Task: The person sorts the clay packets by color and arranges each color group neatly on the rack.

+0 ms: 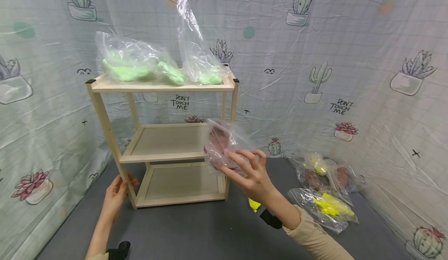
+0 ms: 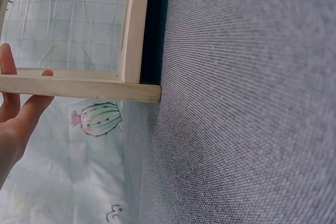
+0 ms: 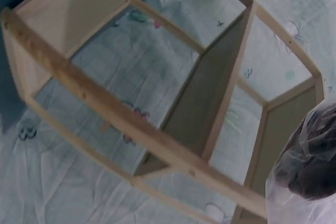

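Observation:
My left hand (image 1: 116, 196) grips the front left post (image 1: 111, 145) of a three-level wooden shelf (image 1: 162, 89), low down near the bottom level. In the left wrist view, the fingers and thumb of that hand (image 2: 18, 121) lie on both sides of the post (image 2: 79, 87). My right hand (image 1: 254, 177) holds up a clear plastic bag (image 1: 218, 141) with something reddish-brown inside, in front of the shelf's right side. The right wrist view shows this bag (image 3: 307, 174) at its right edge; the kind of its contents cannot be told.
Clear bags with light green contents (image 1: 131, 71) lie on the top shelf. Several bags with yellow (image 1: 332, 205) and reddish-brown contents (image 1: 312, 178) lie on the grey table (image 1: 196, 232) at right. A yellow piece (image 1: 254, 205) shows beneath my right hand. A cactus-print curtain (image 1: 378, 38) surrounds the table.

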A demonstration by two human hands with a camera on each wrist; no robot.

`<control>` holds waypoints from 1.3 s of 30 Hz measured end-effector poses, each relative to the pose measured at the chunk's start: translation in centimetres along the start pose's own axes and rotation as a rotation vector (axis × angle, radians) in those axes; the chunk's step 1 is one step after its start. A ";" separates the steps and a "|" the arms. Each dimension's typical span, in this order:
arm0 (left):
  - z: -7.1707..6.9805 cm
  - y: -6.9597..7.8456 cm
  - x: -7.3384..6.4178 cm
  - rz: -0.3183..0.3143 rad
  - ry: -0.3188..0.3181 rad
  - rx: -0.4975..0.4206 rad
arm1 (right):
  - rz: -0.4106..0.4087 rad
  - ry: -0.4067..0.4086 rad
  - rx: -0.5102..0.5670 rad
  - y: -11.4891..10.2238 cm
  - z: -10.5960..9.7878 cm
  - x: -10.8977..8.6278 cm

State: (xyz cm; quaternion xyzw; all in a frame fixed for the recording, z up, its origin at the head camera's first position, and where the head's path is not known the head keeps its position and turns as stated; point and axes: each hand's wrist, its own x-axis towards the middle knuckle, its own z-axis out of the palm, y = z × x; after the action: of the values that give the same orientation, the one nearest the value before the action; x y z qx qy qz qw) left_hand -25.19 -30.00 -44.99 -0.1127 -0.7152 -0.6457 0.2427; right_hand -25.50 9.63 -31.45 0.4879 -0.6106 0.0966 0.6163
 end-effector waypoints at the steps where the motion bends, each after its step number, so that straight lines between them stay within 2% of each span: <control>1: 0.0 0.0 0.0 -0.004 0.001 0.002 | 0.002 -0.014 -0.006 -0.2 0.6 0.1; 12: 0.0 0.1 0.0 -0.005 0.003 0.014 | 0.095 -0.163 -0.081 -1.4 6.5 1.2; 19: -0.1 0.1 0.0 -0.017 0.001 0.064 | 0.138 -0.240 -0.143 -1.2 9.0 1.0; 25: 0.0 0.0 0.0 -0.006 -0.005 0.047 | 0.193 -0.332 -0.161 -1.3 9.7 0.2; 30: 0.0 0.1 0.0 -0.004 0.000 0.049 | 0.219 -0.338 -0.126 -1.3 9.6 -0.7; 39: 0.1 0.2 0.1 -0.002 0.002 0.055 | 0.279 -0.379 -0.157 -2.5 9.2 -1.9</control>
State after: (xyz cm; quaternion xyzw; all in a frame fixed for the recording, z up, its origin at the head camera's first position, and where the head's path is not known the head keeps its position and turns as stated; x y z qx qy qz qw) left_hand -25.17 -29.91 -44.79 -0.1046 -0.7325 -0.6262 0.2457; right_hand -30.16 2.69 -36.36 0.3587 -0.7825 0.0398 0.5073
